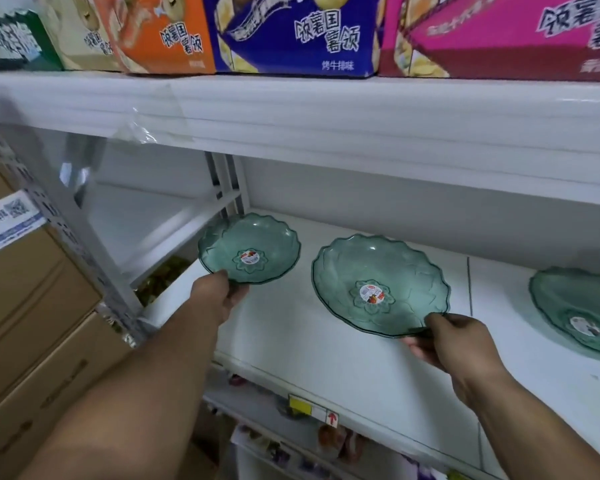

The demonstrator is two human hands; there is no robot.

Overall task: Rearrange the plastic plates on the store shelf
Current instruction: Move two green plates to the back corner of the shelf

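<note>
2 green plastic plates are being held at once on the white shelf (326,358). The small plate (253,249), at the shelf's left end by the upright, is pinched at its near rim by the left hand (222,292), grip closed on it. The big plate (378,282), mid-shelf, is pinched at its near-right rim by the right hand (444,337), also closed, front edge looks tipped up a bit. Rims are prob grabbed bc that's the only thin edge reachable w/o going deep under the upper shelf. A 3rd plate (582,310) is left untouched far right, well apart. Snack boxes (291,32) are stacked above.
</note>
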